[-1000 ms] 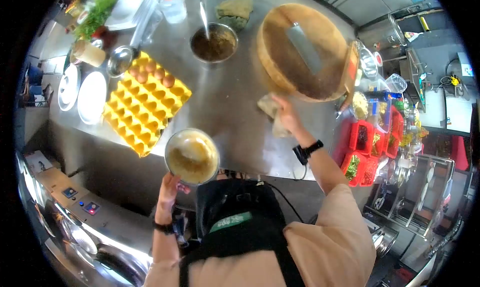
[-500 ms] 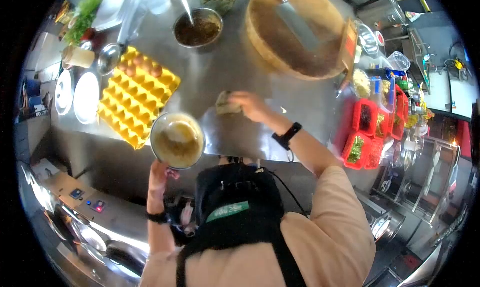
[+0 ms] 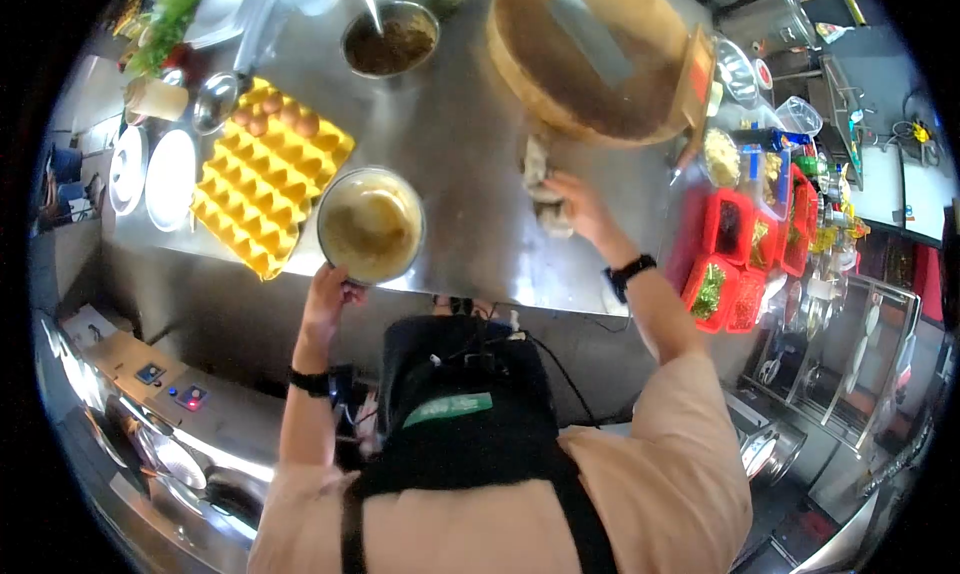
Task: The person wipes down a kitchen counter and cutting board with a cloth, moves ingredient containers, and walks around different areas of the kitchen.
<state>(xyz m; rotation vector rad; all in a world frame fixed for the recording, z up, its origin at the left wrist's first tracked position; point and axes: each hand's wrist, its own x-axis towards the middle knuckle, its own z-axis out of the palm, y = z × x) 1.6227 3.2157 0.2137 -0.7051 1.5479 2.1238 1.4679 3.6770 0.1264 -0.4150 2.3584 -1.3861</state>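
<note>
Cloth just nearside of chopping block, long axis roughly toward it, right hand gripping; left hand grips bowl, farther off.

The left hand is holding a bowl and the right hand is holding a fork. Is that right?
Not quite: in the head view, the right hand is holding a cloth instead. The left hand is indeed holding a bowl.

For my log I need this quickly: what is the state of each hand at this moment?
Left hand: closed, holding the bowl by its near edge.
Right hand: closed, holding a cloth.
</note>
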